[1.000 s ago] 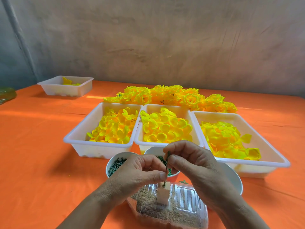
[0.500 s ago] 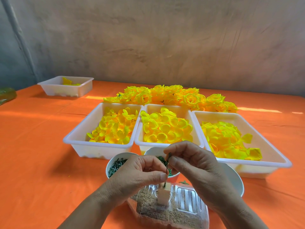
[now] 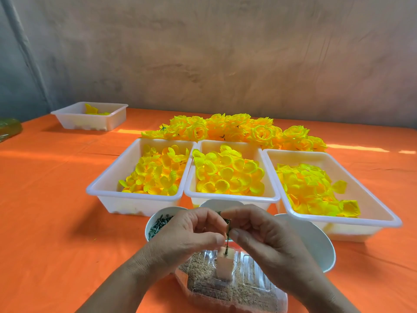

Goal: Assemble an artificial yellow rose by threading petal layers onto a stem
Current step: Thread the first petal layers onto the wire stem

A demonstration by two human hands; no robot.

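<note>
Nearest me, I'm looking down on a clear tray sitting on the orange cloth. Brown grit is covering much of its floor, and a white block is standing in it. The green stem is standing almost upright, its foot sticking into the top of the block.

Both hands are clamping it. The left hand is pinching the stem low down, thumb tip against it and fingers curled. The right hand is pinching it higher up, between thumb and forefinger.

Just behind the hands, a left bowl is holding dark green pieces, and a right bowl is peeking out past the right wrist.

Beyond them, three tubs are sitting side by side: left tub, middle tub and right tub, each holding yellow petals. Roses are lying heaped behind the tubs. Far off to the left, a small tub is sitting alone.
</note>
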